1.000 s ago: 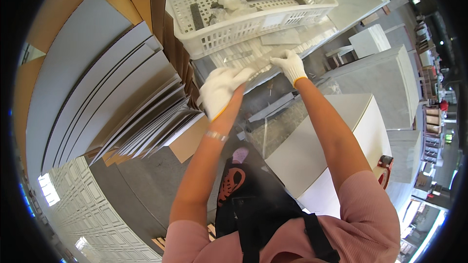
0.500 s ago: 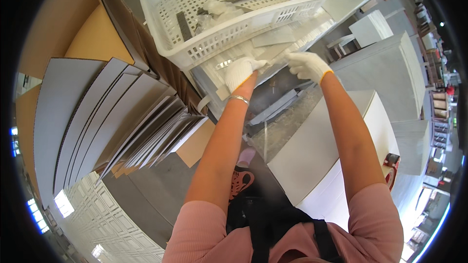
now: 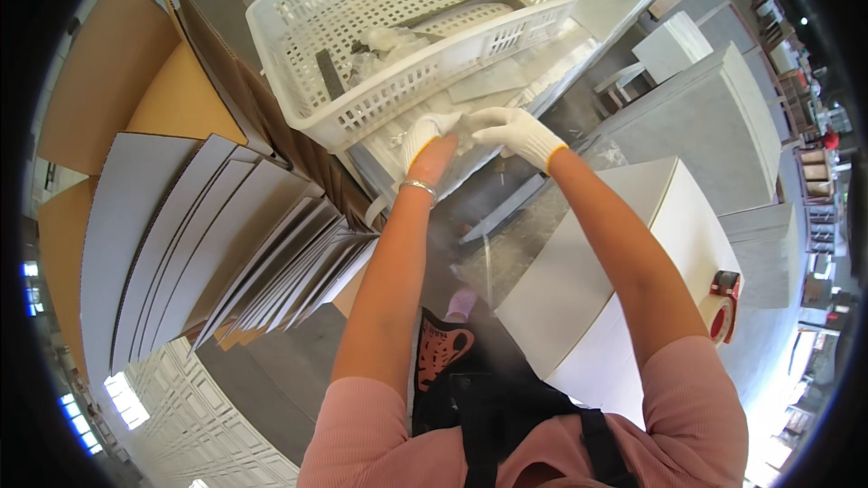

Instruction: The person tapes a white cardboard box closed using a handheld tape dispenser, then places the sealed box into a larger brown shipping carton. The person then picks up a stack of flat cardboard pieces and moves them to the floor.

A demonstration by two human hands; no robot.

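Note:
Both my hands wear white knit gloves with orange cuffs. My left hand is over the near edge of the workbench, just below a white plastic crate. From the right, my right hand reaches in, its fingertips almost meeting those of the left. Both hands look closed in a pinch. Something small and pale seems to be between them, too blurred to name. Inside the crate lie crumpled clear plastic bags and a dark curved strip.
Upright cardboard sheets fan out at my left. At my right stands a large white box with a red tape dispenser on it. Stacked grey-white panels stand farther right. Clear plastic wrap lies low between bench and box.
My right hand has moved left and in to meet my left hand; the gap between them has closed. The whole view has shifted slightly, with the crate now farther left.

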